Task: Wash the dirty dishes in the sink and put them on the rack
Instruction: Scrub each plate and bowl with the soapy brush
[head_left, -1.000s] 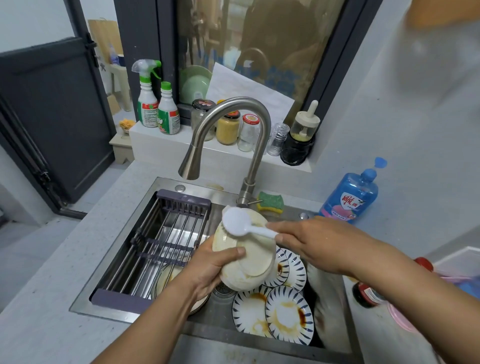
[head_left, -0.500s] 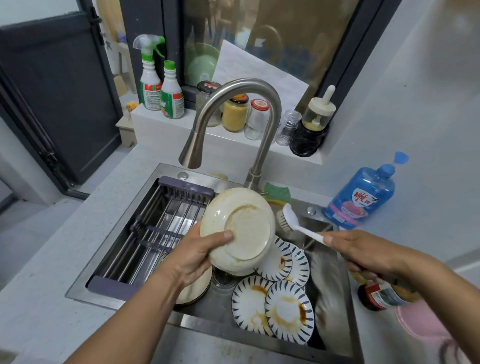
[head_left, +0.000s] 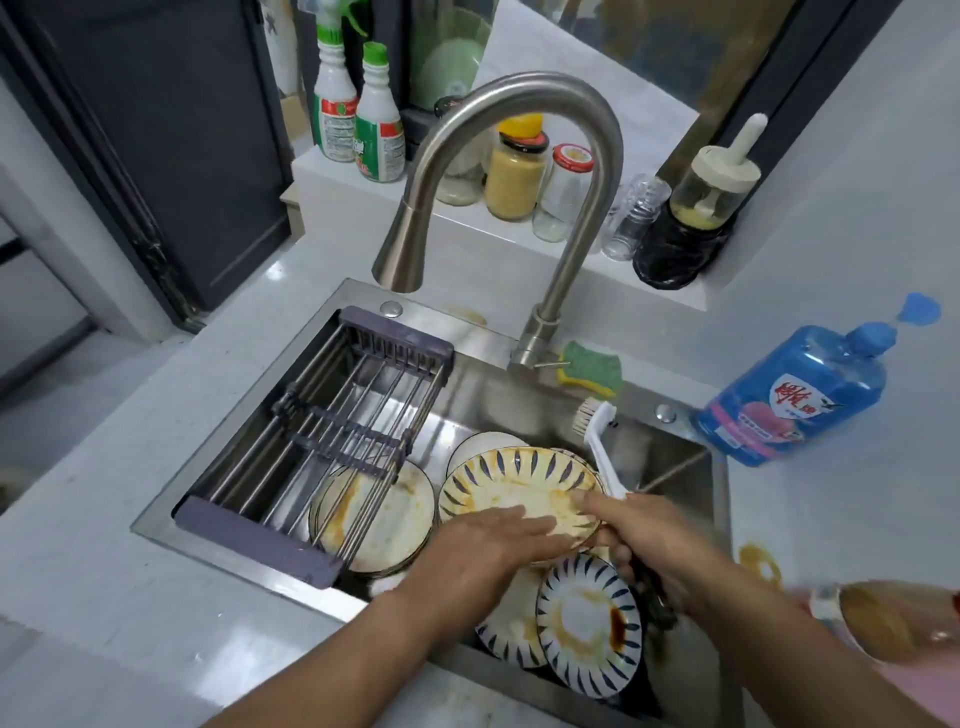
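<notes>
Leaning nearest you in the sink (head_left: 519, 400), a stained saucer (head_left: 587, 623) sits below your hands. Your left hand (head_left: 483, 551) lies with straight fingers on the striped plate (head_left: 519, 478); your right hand (head_left: 649, 535) grips the brush (head_left: 597, 431) by its handle. Beyond, the rack (head_left: 400, 340) spans the sink's left side.

Faucet spout (head_left: 399, 260) overhangs the rack (head_left: 332, 431) end; dishes (head_left: 587, 623) crowd the sink (head_left: 519, 405).

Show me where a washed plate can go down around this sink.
Bare: the rack, between the sink rim on the left and the dirty plates; the counter left of the sink. Crowded: the basin right of the rack, where the left hand and right hand, gripping the brush, work over them; the ledge, packed with jars.
</notes>
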